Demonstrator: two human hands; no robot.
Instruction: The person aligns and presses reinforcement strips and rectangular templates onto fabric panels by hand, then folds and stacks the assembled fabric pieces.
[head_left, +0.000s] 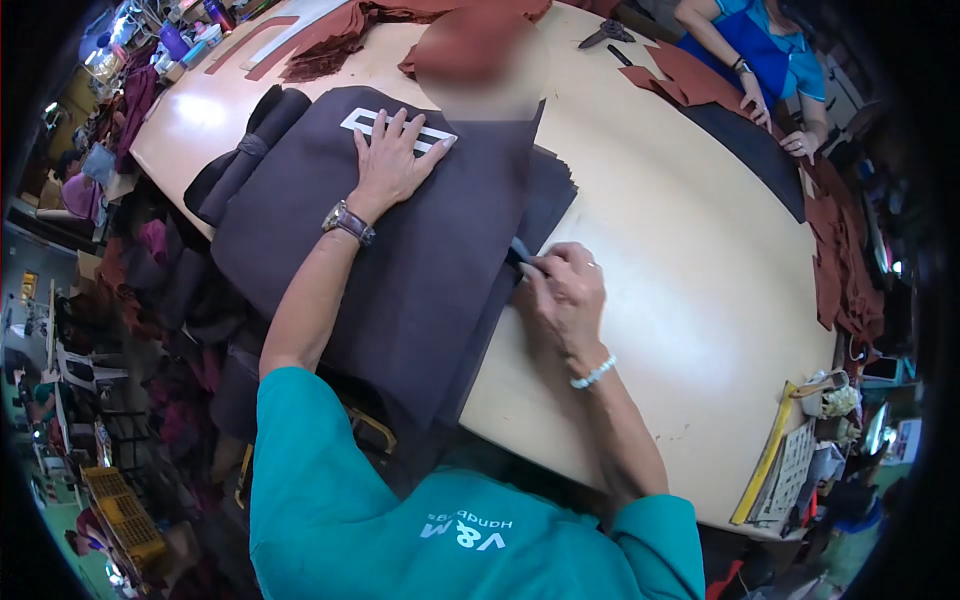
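Note:
My left hand (392, 168) lies with its fingers spread on a white template with rectangular cut-outs (362, 120), pressing it against a large dark leather-like sheet (400, 260). Below the right side of this sheet, the layered edges of more dark sheets (556, 190) stick out. At that right edge, my right hand (566, 290) is closed round a small dark tool (517, 252) with a bluish part. The fingers cover most of the tool, so its exact kind cannot be made out.
A dark rolled bundle (245, 155) adjoins the stack. Reddish-brown pieces (335, 40) lie at the table's (700, 300) far side. Across the table, a co-worker's hands (775, 125) rest at dark and brown material. A yellow strip (765, 455) lies near the right edge.

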